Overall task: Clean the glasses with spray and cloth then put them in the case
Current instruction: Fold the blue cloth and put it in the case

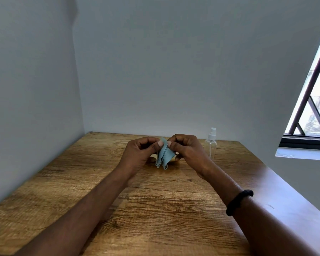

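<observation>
A light blue cleaning cloth (164,154) with a zigzag edge hangs folded between both hands above the middle of the wooden table (155,200). My left hand (140,154) pinches its upper left edge with thumb and fingers, and my right hand (187,154) pinches the upper right edge. A clear spray bottle (211,144) with a white nozzle stands upright on the table just right of my right hand. Behind the cloth and hands a pale, tan object (173,159) lies on the table, mostly hidden; I cannot tell what it is. No glasses are visible.
Grey walls close the table at the back and on the left. A window with a dark metal grille (310,100) and a sill is at the right. A black band (238,201) is on my right wrist.
</observation>
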